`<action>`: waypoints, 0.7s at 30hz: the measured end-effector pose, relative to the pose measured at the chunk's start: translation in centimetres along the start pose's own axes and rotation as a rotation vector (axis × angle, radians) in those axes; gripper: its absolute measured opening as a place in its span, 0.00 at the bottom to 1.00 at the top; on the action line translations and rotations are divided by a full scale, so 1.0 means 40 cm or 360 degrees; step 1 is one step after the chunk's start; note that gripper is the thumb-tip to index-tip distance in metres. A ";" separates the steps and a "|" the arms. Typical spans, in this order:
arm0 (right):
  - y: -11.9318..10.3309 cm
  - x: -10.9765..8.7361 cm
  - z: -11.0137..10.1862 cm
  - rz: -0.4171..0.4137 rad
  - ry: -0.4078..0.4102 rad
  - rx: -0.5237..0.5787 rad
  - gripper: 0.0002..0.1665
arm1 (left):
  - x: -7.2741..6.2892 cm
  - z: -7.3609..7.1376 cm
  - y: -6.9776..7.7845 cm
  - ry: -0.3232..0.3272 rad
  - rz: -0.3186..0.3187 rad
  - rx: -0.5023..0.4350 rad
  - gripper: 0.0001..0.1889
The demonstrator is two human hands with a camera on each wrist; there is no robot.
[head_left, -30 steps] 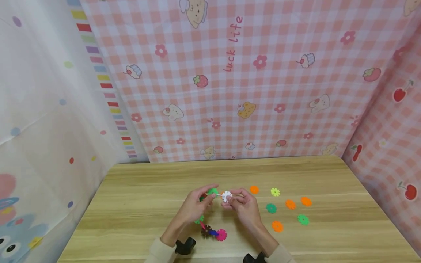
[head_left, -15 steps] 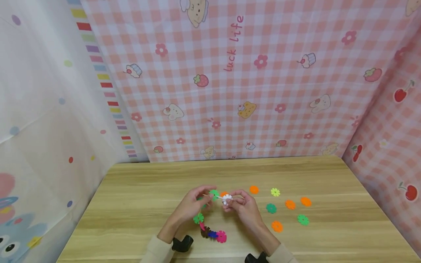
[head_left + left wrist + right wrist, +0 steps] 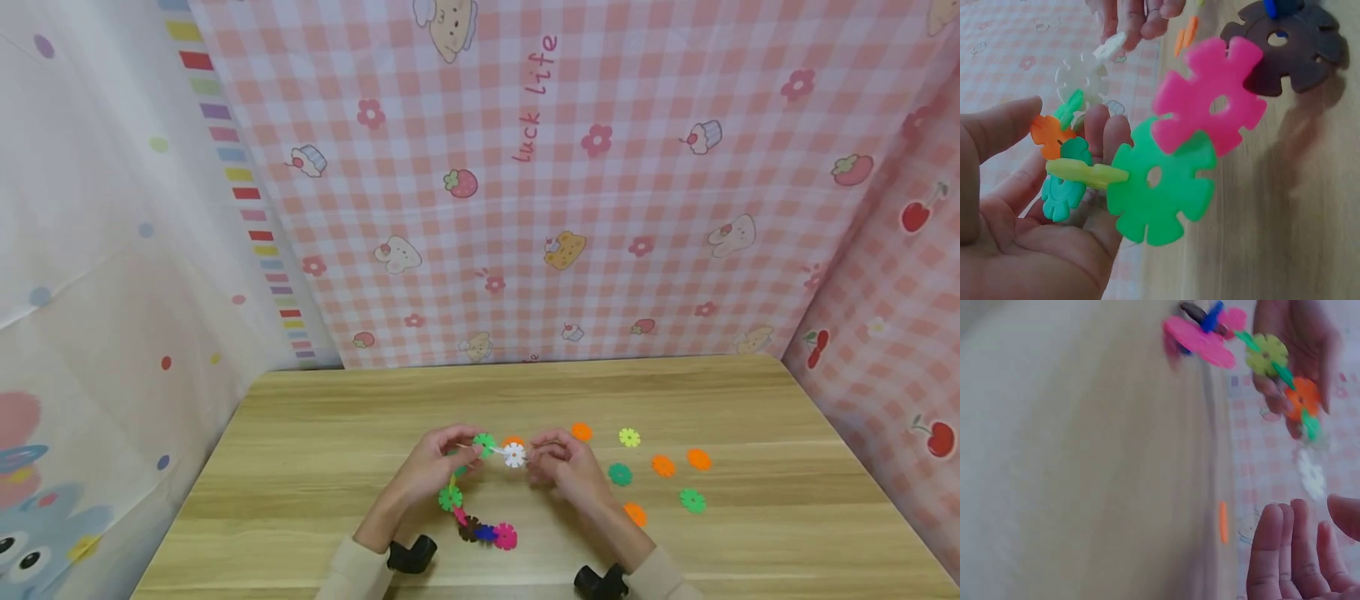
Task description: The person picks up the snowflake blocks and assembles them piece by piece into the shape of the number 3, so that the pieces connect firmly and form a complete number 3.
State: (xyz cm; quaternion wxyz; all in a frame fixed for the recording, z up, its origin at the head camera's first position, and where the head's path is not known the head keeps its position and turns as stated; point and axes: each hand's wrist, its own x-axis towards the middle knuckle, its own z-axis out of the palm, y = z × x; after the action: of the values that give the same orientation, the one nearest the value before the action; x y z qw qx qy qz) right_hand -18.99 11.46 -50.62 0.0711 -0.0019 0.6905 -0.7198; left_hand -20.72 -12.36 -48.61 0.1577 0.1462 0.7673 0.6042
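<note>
A curved chain of notched plastic snowflake discs hangs from my left hand (image 3: 431, 467), which pinches the orange disc (image 3: 1052, 137) between thumb and fingers. Toward the right it ends in a white disc (image 3: 513, 455), joined to another whitish one beside a green disc (image 3: 483, 445). The other end runs down through a green disc (image 3: 1160, 184), a pink disc (image 3: 1210, 97), a brown disc (image 3: 1297, 47) and a blue disc to a pink disc (image 3: 506, 536). Just right of the white disc, apart from it, my right hand (image 3: 572, 468) has relaxed fingers holding nothing.
Loose discs lie on the wooden table (image 3: 315, 433) to the right: several orange discs (image 3: 663, 465), a yellow disc (image 3: 629, 437), a teal disc (image 3: 620, 474) and a green disc (image 3: 693, 500). Another orange disc (image 3: 514, 441) shows behind the white one. Patterned cloth (image 3: 570, 200) stands behind the table.
My right hand has let go of the white disc and drawn off to the right. The left hand has shifted slightly left, still holding the chain.
</note>
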 end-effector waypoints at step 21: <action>0.022 0.128 0.012 0.0011 -0.0194 -0.0528 0.19 | 0.001 -0.025 -0.020 -0.0055 -0.0160 -0.0180 0.19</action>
State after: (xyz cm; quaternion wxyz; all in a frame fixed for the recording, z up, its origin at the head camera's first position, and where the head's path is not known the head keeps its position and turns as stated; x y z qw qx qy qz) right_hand -23.90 10.42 -51.97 0.1140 -0.0548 0.7943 -0.5943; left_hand -21.21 -13.39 -49.19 0.2090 0.1087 0.7354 0.6353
